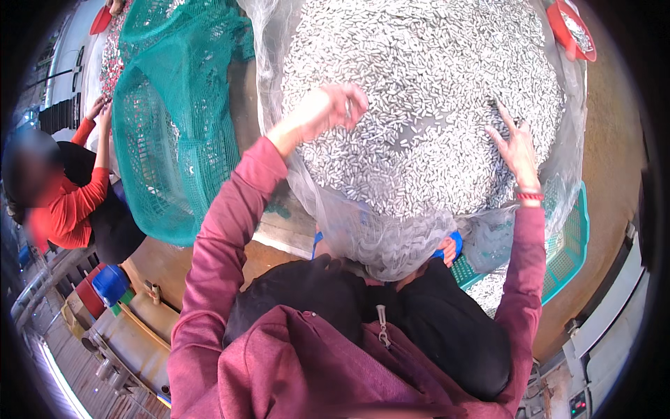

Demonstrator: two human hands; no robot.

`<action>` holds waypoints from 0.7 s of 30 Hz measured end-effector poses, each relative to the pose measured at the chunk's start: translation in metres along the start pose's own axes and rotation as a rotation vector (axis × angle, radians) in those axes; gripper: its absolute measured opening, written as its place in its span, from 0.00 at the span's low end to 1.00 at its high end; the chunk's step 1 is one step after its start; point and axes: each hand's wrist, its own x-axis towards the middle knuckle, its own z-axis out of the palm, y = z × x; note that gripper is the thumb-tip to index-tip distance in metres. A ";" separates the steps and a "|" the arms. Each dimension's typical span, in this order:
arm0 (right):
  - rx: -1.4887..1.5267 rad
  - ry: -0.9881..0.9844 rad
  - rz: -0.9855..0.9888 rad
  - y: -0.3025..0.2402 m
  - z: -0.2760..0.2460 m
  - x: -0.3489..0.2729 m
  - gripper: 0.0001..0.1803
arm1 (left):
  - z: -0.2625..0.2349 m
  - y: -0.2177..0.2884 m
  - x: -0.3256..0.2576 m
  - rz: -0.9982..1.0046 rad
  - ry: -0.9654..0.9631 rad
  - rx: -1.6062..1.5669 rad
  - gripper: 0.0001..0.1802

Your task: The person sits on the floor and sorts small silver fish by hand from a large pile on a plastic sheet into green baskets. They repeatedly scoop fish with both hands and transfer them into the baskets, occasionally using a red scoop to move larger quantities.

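A broad heap of small, slim silvery-white pieces (419, 63) is spread before me on a sheet of fine pale mesh (401, 241); their exact kind is too small to tell. Over the heap's left part, my left hand (328, 110) is raised with its fingers curled in, and a small silvery piece shows at the fingers. At the right side of the heap, my right hand (515, 145) reaches down with index finger and thumb apart, the fingertips at the pieces. A red band (529, 196) circles the right wrist.
Left of the heap stands a green basket draped with green netting (185, 126). A person in an orange-red top (73, 206) works beyond it. A red scoop-shaped container (576, 31) lies at the far right. Near my right knee sits a turquoise basket (569, 244) with similar pieces.
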 end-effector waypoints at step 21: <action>2.617 -0.789 0.523 -0.146 0.042 -0.079 0.27 | 0.068 -0.012 0.011 0.350 0.213 1.370 0.10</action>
